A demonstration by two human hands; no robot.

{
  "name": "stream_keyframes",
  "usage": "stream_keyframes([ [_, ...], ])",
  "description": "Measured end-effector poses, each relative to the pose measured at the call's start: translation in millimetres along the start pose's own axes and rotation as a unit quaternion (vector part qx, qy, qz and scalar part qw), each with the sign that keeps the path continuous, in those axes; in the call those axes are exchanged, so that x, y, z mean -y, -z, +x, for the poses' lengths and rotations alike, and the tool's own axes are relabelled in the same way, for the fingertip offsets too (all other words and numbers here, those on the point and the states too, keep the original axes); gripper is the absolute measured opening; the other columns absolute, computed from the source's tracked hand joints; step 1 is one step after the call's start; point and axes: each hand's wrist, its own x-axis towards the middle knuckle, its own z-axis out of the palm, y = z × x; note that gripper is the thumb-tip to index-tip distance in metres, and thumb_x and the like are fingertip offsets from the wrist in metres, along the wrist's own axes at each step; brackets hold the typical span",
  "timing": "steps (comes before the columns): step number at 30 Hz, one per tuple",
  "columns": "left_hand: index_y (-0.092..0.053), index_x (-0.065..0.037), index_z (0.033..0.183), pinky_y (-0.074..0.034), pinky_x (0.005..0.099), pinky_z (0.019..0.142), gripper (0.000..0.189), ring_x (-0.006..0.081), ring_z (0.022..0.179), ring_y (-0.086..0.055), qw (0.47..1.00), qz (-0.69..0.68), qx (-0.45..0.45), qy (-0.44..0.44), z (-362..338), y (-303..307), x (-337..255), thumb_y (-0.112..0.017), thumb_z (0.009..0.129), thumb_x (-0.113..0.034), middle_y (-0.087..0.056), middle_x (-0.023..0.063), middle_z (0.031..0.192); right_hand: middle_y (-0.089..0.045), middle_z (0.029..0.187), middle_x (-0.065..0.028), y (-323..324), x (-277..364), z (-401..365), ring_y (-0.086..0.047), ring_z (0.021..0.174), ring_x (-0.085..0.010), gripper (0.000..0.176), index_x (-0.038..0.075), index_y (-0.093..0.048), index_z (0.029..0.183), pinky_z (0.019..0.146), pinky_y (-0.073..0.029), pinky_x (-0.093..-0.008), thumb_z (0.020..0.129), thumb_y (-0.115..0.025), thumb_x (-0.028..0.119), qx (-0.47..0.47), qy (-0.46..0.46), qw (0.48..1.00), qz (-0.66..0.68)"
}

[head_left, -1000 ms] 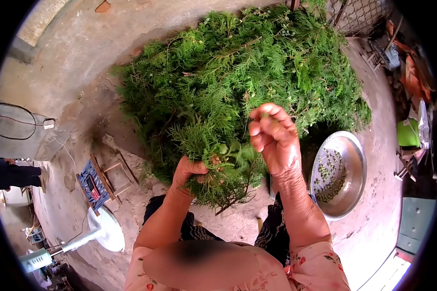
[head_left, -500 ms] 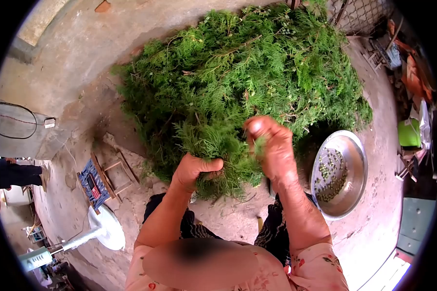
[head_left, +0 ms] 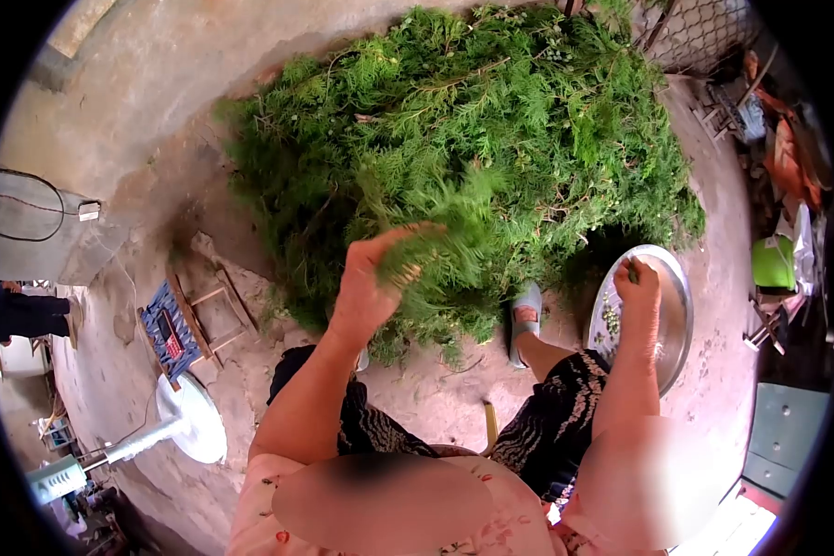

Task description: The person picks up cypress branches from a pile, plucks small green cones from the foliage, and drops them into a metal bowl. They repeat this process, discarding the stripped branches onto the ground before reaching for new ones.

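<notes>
My left hand [head_left: 369, 283] is closed around a leafy green conifer branch [head_left: 445, 246], its feathery tip blurred by motion. In front lies a big pile of the same cut evergreen branches [head_left: 473, 120]. My right hand [head_left: 639, 285] hangs over a wide metal basin [head_left: 680, 324], fingers pinched together with a small dark green piece at their tips, apparently a green cone. Several small round green cones [head_left: 611, 317] show on the basin's bottom; my hand and forearm hide the others.
A small folding stool [head_left: 171, 329] with a woven seat stands at left, a red-and-black object on it. Beside it is a pedestal fan [head_left: 125, 449]. Another person's dark-clothed legs [head_left: 18, 313] appear at far left. A green container [head_left: 774, 261] and clutter line the right side.
My right hand has left the branch and moved right, over the basin. My left hand has risen slightly, still gripping the branch, which now tilts to the right.
</notes>
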Motion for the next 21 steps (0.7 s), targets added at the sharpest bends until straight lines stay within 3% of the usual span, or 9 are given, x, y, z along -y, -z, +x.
stream_keyframes([
  [2,-0.063,-0.006,0.088,-0.045,0.0242,0.054,0.015,0.0088,0.057,-0.054,0.985,0.032,-0.072,0.151,2.1,5.5,-10.7,-0.064,0.078,-0.017,-0.062,0.0032,0.074,-0.06,0.093,-0.0237,28.0,-0.1,-5.3,-0.059,0.073,-0.0267,0.041,-0.014,-0.055,0.091,0.066,-0.049,-0.0288,0.079,-0.061,0.026,0.054,-0.106,0.93,-0.347],
  [4,-0.053,-0.006,0.06,-0.039,0.0279,0.052,0.036,0.0134,0.049,-0.045,0.915,-0.306,-0.112,0.237,6.2,15.0,-3.3,-0.058,0.085,-0.031,-0.049,0.0007,0.053,-0.061,0.091,-0.0246,46.9,-64.0,-8.4,-0.059,0.072,-0.0295,0.045,-0.013,-0.056,0.09,0.067,-0.049,-0.0304,0.077,-0.063,0.03,-0.02,-0.061,0.911,-0.408],
  [7,-0.051,-0.008,0.056,-0.035,0.0257,0.049,0.041,0.0127,0.047,-0.041,0.89,-0.381,-0.127,0.216,11.5,29.5,1.2,-0.053,0.087,-0.035,-0.045,-0.0017,0.05,-0.062,0.083,-0.0225,82.9,-151.6,-4.2,-0.06,0.069,-0.0318,0.049,-0.01,-0.057,0.091,0.068,-0.05,-0.0344,0.075,-0.065,0.035,-0.038,-0.067,0.89,-0.449],
  [8,-0.052,-0.007,0.056,-0.034,0.0255,0.049,0.043,0.0123,0.047,-0.04,0.873,-0.453,-0.079,0.164,10.9,36.4,12.1,-0.049,0.089,-0.035,-0.045,-0.0014,0.05,-0.063,0.078,-0.0195,88.5,-164.0,-4.8,-0.06,0.067,-0.0312,0.048,-0.008,-0.057,0.094,0.068,-0.051,-0.0367,0.075,-0.065,0.035,0.021,-0.117,0.896,-0.428],
  [9,-0.052,-0.007,0.056,-0.034,0.0254,0.049,0.046,0.0119,0.047,-0.04,0.846,-0.52,-0.029,0.111,10.8,40.6,19.0,-0.046,0.091,-0.036,-0.045,-0.0011,0.049,-0.058,0.082,-0.0166,75.2,-38.0,-27.4,-0.058,0.073,-0.0186,0.038,-0.001,-0.051,0.108,0.059,-0.052,-0.034,0.078,-0.064,0.018,0.021,-0.319,0.92,-0.227],
  [12,-0.052,-0.006,0.053,-0.034,0.026,0.05,0.051,0.0124,0.047,-0.038,0.826,-0.557,-0.041,0.079,11.4,42.0,22.5,-0.039,0.093,-0.035,-0.045,0.0,0.048,-0.054,0.099,-0.0182,102.2,-130.2,-12.7,-0.055,0.09,-0.0234,0.037,0.002,-0.045,0.117,0.065,-0.053,-0.0352,0.083,-0.055,0.014,-0.057,-0.436,0.898,-0.011],
  [15,-0.052,-0.005,0.052,-0.035,0.0277,0.051,0.053,0.0136,0.047,-0.036,0.799,-0.6,0.006,0.02,17.2,38.8,22.1,-0.034,0.095,-0.032,-0.047,0.0033,0.051,-0.048,0.11,-0.0202,75.1,-128.4,0.5,-0.054,0.095,-0.0307,0.041,0.001,-0.037,0.124,0.071,-0.053,-0.0404,0.088,-0.047,0.017,-0.123,-0.305,0.903,0.276],
  [18,-0.051,-0.006,0.052,-0.036,0.0288,0.052,0.053,0.0147,0.049,-0.038,0.786,-0.618,0.02,-0.004,19.5,37.0,21.5,-0.034,0.095,-0.031,-0.047,0.0051,0.054,-0.06,0.094,-0.0182,-3.1,30.0,-12.2,-0.062,0.079,-0.026,0.038,-0.005,-0.052,0.106,0.068,-0.054,-0.0342,0.088,-0.045,0.028,0.101,-0.208,0.933,0.276],
  [21,-0.05,-0.007,0.049,-0.03,0.0261,0.048,0.051,0.0124,0.046,-0.036,0.82,-0.573,0.009,0.005,20.8,26.6,17.5,-0.044,0.09,-0.037,-0.041,-0.0003,0.047,-0.06,0.096,-0.0195,-63.3,121.9,-59.7,-0.061,0.083,-0.0254,0.056,-0.005,-0.052,0.109,0.074,-0.05,-0.0372,0.089,-0.041,0.046,0.395,-0.262,0.848,0.238],
])
